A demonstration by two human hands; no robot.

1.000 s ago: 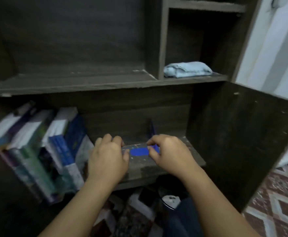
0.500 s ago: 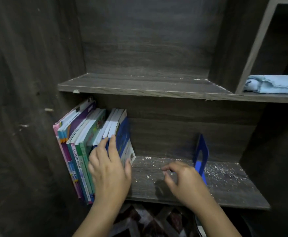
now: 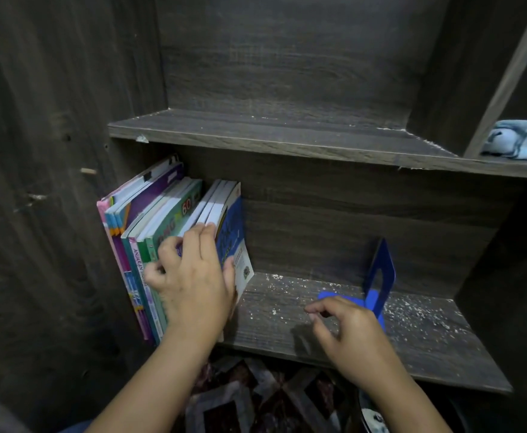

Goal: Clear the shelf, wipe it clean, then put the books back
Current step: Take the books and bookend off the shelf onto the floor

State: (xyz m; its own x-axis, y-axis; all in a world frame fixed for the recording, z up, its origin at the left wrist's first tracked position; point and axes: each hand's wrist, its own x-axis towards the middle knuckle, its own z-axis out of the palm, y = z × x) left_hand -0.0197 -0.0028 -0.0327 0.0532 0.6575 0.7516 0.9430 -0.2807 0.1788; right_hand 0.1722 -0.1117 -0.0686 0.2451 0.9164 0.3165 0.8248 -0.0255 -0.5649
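While the left hand (image 3: 193,276) wraps the row of books (image 3: 149,220), fingers curled over the spines and thumb pressed on the blue cover at the right end, the row stands at the left end of the lower shelf (image 3: 412,348), leaning left against the cabinet side wall (image 3: 53,214). Right hand (image 3: 349,332) hovers just above the board, fingers loosely curled, gripping nothing. It is near the flat foot of the blue bookend (image 3: 381,273); contact cannot be told. White dust specks (image 3: 412,310) litter the board, so clearing looks barely begun and wiping not yet done. Light-blue cloth (image 3: 521,139) lies folded on the shelf above, far right.

Risks, as judgement:
- One hand spans many thin paperbacks, so the outer ones, the pink one at far left especially, could slip free and drop off the front edge when pulled.
- A hard squeeze may bend the soft covers.
- The bookend stands well apart from the row and gives no support; a stray right-hand sweep could tip it.
- Dragging books across the board would pick dust up on their bottom edges.
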